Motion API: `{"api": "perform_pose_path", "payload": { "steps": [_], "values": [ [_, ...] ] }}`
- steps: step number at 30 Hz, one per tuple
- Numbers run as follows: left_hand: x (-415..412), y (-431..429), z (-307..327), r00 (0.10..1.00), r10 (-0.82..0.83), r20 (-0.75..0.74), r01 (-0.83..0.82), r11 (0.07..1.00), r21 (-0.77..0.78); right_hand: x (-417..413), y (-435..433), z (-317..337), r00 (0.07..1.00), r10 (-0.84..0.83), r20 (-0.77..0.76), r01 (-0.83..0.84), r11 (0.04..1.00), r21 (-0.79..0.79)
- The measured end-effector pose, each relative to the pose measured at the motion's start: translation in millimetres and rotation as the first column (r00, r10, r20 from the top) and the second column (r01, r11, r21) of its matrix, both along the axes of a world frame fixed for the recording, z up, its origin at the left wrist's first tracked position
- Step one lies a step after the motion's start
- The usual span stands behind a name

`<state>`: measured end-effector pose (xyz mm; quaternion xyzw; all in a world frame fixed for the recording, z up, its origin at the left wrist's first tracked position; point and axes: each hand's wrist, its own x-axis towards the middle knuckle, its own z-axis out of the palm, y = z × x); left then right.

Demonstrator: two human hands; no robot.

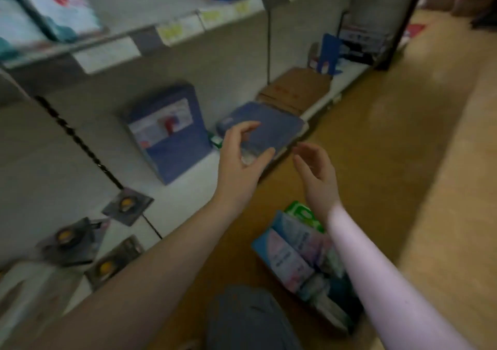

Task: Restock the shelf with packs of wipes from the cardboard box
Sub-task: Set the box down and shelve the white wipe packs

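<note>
Left hand [242, 156] is spread wide in a loose C over the near edge of the dark blue flat plastic-wrapped pack [271, 123], thumb low and fingers high. It isn't clamped, and blur hides whether skin meets film. Right hand [317, 172] hovers just beside the pack's near corner, fingers relaxed and apart, holding nothing.

The pack lies flat on the white metal bottom shelf [188, 177] and seems to overhang the front lip above the brown wooden floor [376, 161]. I judge this step to be seating it. Push with flat palms so it slides back across the smooth shelf, and square it towards the upright blue rectangular pack [172, 134] leaning against the back panel. Soft film wrap will likely crumple under pinching fingers, so broad pressure is better.

A flat brown cardboard carton [295, 88] sits farther along the shelf, matte and stiff-edged. On the floor, below the right forearm, the open box [259, 247] holds pink-and-white soft pillow-shaped packs [290, 255] on edge, with a green glossy pack [304, 215] at its far end, so more remains to shelve. Small grey blister cards with yellow discs [126, 204] lie well to the left.
</note>
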<state>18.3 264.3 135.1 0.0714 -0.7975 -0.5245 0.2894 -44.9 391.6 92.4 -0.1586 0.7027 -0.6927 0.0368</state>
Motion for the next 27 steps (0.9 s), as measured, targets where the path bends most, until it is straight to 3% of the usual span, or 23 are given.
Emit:
{"api": "perform_pose_path", "payload": {
  "steps": [5,12,17,22,27],
  "values": [
    [-1.0,66.0,-72.4,0.970,-0.110,0.217,0.075,0.983,0.165,16.4,71.3,-66.3,0.970,-0.179,0.161,0.162,0.980,0.114],
    [-0.8,107.3,-153.8,0.814,-0.248,0.525,0.111,0.954,0.279,36.9,124.6,-144.0,0.855,-0.360,0.372,0.223,0.905,0.363],
    [3.8,131.3,-195.0,0.720,-0.290,0.630,0.100,0.942,0.320,45.6,140.5,-182.0,0.796,-0.462,0.392,0.231,0.829,0.509],
    [8.0,155.5,-232.2,0.609,-0.340,0.716,0.120,0.932,0.341,46.0,160.2,-207.9,0.699,-0.678,0.227,0.356,0.605,0.712],
    [0.4,179.8,-256.0,0.508,-0.404,0.761,0.227,0.915,0.334,41.9,175.3,-223.7,0.731,-0.664,0.157,0.247,0.472,0.846]
  ]
}}
